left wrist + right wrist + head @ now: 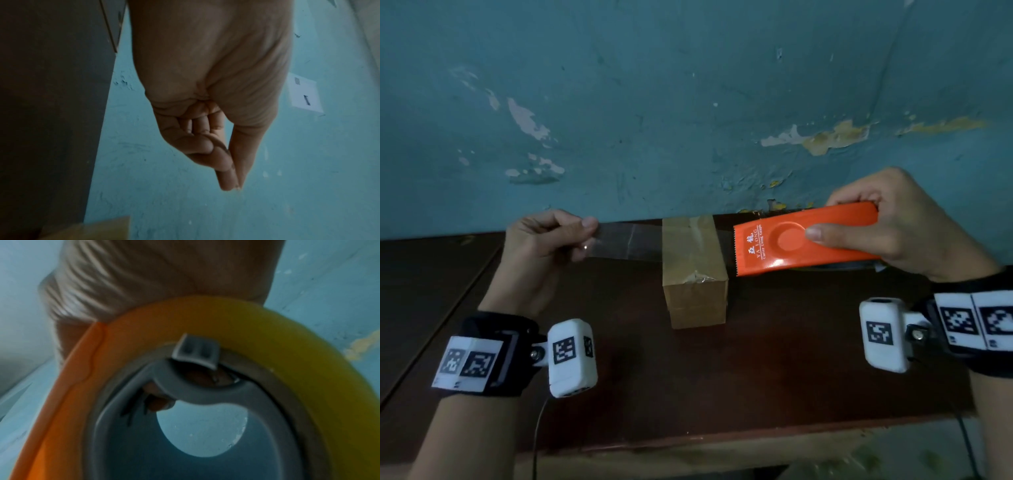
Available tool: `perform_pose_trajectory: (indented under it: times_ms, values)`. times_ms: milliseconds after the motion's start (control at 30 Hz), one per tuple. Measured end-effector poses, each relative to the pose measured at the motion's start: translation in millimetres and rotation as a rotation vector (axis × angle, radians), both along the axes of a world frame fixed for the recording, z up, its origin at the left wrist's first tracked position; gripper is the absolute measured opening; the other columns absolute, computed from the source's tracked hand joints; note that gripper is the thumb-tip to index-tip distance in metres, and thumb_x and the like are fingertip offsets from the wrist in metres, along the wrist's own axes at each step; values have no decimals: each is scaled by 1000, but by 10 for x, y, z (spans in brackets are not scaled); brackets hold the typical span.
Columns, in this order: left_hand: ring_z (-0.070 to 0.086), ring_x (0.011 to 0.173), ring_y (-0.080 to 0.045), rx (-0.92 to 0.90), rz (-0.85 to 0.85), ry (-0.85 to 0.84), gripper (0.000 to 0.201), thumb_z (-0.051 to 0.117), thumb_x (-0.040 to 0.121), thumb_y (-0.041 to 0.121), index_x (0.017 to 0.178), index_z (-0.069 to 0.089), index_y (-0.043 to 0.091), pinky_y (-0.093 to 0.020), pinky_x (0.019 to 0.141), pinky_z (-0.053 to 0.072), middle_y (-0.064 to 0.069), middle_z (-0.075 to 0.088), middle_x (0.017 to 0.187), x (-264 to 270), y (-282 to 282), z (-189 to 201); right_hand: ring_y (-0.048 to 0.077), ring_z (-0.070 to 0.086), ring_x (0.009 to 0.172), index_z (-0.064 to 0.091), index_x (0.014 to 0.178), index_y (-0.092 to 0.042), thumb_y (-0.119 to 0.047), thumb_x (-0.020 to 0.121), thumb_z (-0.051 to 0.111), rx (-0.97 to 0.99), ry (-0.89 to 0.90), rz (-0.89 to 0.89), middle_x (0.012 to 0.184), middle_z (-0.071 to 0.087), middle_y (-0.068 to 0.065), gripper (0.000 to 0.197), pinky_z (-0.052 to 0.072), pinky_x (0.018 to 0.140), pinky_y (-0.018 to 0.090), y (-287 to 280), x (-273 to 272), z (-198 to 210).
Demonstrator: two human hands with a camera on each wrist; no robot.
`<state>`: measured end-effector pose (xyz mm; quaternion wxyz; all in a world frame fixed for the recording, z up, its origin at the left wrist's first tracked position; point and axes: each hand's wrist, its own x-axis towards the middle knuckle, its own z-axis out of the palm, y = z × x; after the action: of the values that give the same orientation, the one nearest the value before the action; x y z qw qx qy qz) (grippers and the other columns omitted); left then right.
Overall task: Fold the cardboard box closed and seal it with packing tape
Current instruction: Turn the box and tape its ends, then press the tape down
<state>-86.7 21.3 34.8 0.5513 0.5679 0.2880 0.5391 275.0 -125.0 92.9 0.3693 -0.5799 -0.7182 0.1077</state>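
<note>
A small closed cardboard box [693, 274] stands on the dark wooden table [774, 359], with glossy tape over its top. A strip of clear packing tape [626, 241] stretches in the air above the box's far end. My left hand [585, 236] pinches the strip's free end between thumb and forefinger, left of the box. To the right of the box, my right hand [852, 222] grips the orange tape dispenser [804, 240], thumb on its flat side, toothed edge pointing at the box. In the right wrist view the dispenser [257, 324] and tape roll core [197, 394] fill the frame.
A peeling teal wall [688, 102] rises directly behind the table. The table's front edge [722, 438] runs close to my wrists. A second dark surface [431, 274] adjoins on the left. A white paper [304, 94] hangs on the wall.
</note>
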Motion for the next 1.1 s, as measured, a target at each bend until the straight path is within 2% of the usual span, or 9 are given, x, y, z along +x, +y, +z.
perform_pose_trajectory:
  times_ms: [100,267,300,400,533,733,867,1000,1100]
  values:
    - [55,49,-7,25,-22,-13,22,86,58,27,55,66,18,-16,48,40,2,60,52,150,-95,95,16,53,41,70,59,-20,-74,65,66,-5,-107,-117,49,58,3,55,35,47,27,-2,3,-17]
    - [54,46,-10,82,-65,-30,16,78,68,16,57,66,15,-18,46,41,-1,63,52,377,-286,245,11,58,49,73,63,-17,-73,69,70,-40,-243,-281,54,64,-1,57,49,56,34,2,-84,15]
    - [56,46,-11,86,-74,-43,17,79,66,16,57,65,13,-19,45,40,-2,62,52,410,-315,263,14,60,53,73,63,-16,-70,71,73,-43,-258,-313,55,65,0,55,50,58,34,1,-110,29]
    - [60,49,-11,104,-106,-33,15,81,63,18,56,68,16,-19,45,41,-2,64,54,494,-367,283,18,58,56,72,61,-17,-62,73,73,-43,-241,-399,55,62,1,47,43,56,32,3,-173,58]
    - [62,50,-11,87,-119,0,14,82,63,19,58,70,17,-19,46,44,-4,68,56,581,-378,239,21,59,59,72,62,-14,-64,76,73,-62,-236,-513,59,64,4,52,54,64,39,31,-241,37]
    - [63,51,-12,69,-140,3,13,83,64,17,60,70,16,-19,46,45,-8,66,57,613,-378,167,28,64,60,74,68,-5,-63,76,73,-98,-117,-618,63,68,13,59,58,68,44,71,-328,-1]
    - [62,51,-12,71,-152,1,12,82,66,16,61,71,17,-19,47,46,-7,67,58,621,-371,157,31,64,61,74,70,-2,-62,75,73,-108,-77,-661,65,68,16,60,57,68,44,107,-367,-14]
    - [63,50,-10,82,-149,7,16,76,72,5,72,62,-2,-19,48,48,-6,67,57,665,-392,145,37,62,61,68,69,4,-59,75,73,-107,-56,-702,68,66,23,64,53,63,41,127,-370,-25]
    - [65,52,-9,87,-163,2,15,75,74,2,77,61,-3,-20,49,49,-5,68,59,724,-410,118,37,62,62,66,70,6,-57,77,72,-101,-40,-720,69,66,24,64,44,58,33,135,-388,-41]
